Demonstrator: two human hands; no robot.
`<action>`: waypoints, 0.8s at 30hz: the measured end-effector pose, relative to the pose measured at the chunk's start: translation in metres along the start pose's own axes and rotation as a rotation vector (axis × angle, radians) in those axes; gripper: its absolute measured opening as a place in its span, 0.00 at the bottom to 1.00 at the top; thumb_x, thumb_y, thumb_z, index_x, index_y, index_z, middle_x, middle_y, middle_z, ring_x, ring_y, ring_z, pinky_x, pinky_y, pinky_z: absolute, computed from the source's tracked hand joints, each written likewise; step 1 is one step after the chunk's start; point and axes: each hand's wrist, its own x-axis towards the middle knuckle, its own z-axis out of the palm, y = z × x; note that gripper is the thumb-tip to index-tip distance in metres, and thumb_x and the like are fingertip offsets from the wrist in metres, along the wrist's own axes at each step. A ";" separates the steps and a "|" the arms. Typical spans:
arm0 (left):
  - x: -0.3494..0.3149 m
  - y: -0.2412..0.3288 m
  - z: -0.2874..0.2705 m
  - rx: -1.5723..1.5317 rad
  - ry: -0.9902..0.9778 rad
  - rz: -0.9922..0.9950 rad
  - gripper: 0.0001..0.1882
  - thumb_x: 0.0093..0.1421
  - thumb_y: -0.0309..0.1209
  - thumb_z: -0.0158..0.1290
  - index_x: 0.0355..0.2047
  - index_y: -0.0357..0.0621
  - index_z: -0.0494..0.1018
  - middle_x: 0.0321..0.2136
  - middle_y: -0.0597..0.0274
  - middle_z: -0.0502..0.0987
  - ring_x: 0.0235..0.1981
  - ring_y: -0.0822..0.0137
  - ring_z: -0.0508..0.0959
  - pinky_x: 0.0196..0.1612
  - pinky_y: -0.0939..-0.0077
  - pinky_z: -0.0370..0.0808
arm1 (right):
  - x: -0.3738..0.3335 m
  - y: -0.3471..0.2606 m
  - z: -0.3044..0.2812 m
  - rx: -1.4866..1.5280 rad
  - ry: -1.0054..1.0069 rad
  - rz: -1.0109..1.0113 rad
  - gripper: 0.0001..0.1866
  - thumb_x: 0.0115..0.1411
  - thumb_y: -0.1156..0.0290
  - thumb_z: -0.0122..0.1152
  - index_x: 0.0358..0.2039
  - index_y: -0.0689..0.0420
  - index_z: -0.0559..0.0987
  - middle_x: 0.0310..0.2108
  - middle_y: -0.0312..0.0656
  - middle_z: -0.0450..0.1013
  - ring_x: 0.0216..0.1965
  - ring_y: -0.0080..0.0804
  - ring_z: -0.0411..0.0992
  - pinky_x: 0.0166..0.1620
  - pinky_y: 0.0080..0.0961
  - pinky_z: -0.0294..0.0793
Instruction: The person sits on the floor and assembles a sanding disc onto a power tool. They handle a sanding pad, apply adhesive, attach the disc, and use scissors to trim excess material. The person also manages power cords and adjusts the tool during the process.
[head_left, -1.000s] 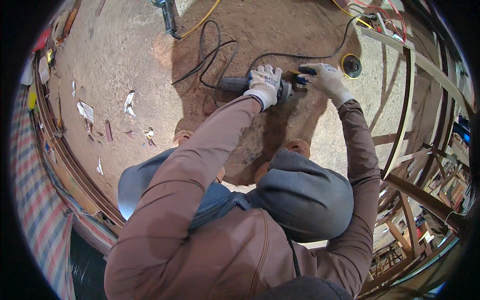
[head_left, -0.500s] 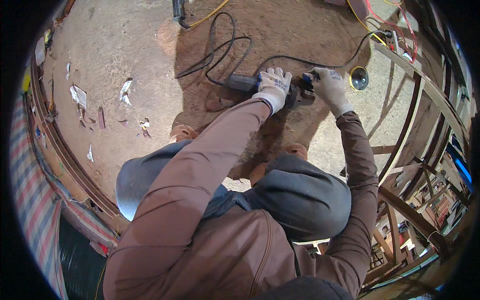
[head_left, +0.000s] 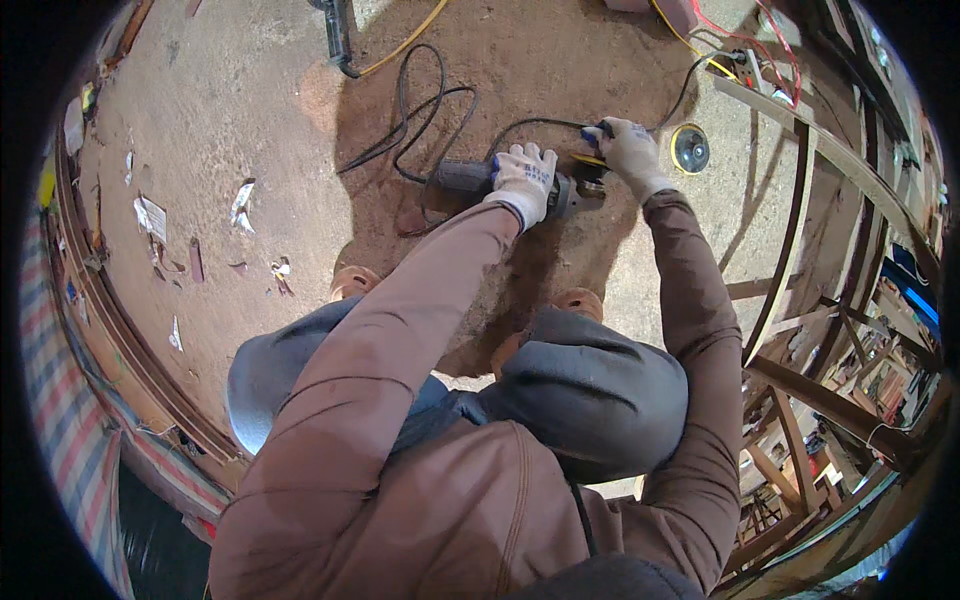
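Note:
My left hand [head_left: 524, 182], in a pale work glove, is closed round the body of an angle grinder [head_left: 465, 177] lying on the floor. The grinder's spindle end [head_left: 590, 188] points right, below my gloved right hand [head_left: 630, 152]. My right hand's fingers are bent together over a thin yellow-edged piece [head_left: 588, 159], just above the spindle. It could be the edge of a disc, but the fingers hide most of it. A round black disc with a yellow rim [head_left: 690, 149] lies on the floor to the right of that hand.
The grinder's black cord [head_left: 440, 95] loops over the floor to a power strip [head_left: 755, 68] at the upper right. Another dark tool [head_left: 338, 35] with a yellow cord lies at the top. Wooden frames [head_left: 800, 240] stand at right; paper scraps [head_left: 150, 217] litter the left.
The view has shifted slightly, moving the floor and tools leftward in the picture. My right hand has opened a small gap from the grinder's head, and the yellow edge now shows.

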 end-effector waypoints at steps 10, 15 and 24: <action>-0.004 -0.003 -0.001 -0.019 -0.073 -0.042 0.44 0.42 0.42 0.72 0.59 0.52 0.63 0.56 0.54 0.69 0.58 0.50 0.70 0.56 0.51 0.71 | -0.045 0.037 -0.014 0.851 -0.395 0.075 0.24 0.68 0.57 0.61 0.58 0.61 0.78 0.47 0.35 0.79 0.47 0.21 0.73 0.50 0.22 0.72; -0.017 -0.011 -0.013 -0.050 -0.047 -0.018 0.43 0.44 0.39 0.69 0.60 0.53 0.63 0.55 0.52 0.69 0.59 0.51 0.71 0.57 0.50 0.70 | -0.061 -0.009 -0.004 0.336 0.023 -0.181 0.20 0.61 0.62 0.68 0.52 0.56 0.82 0.48 0.46 0.80 0.50 0.38 0.78 0.54 0.30 0.75; -0.023 -0.019 -0.026 -0.209 0.057 0.152 0.67 0.38 0.36 0.74 0.74 0.46 0.44 0.66 0.45 0.63 0.68 0.47 0.63 0.70 0.58 0.61 | -0.045 -0.041 -0.031 -0.168 -0.185 -0.183 0.07 0.55 0.61 0.63 0.35 0.41 0.83 0.39 0.38 0.81 0.40 0.36 0.80 0.40 0.37 0.80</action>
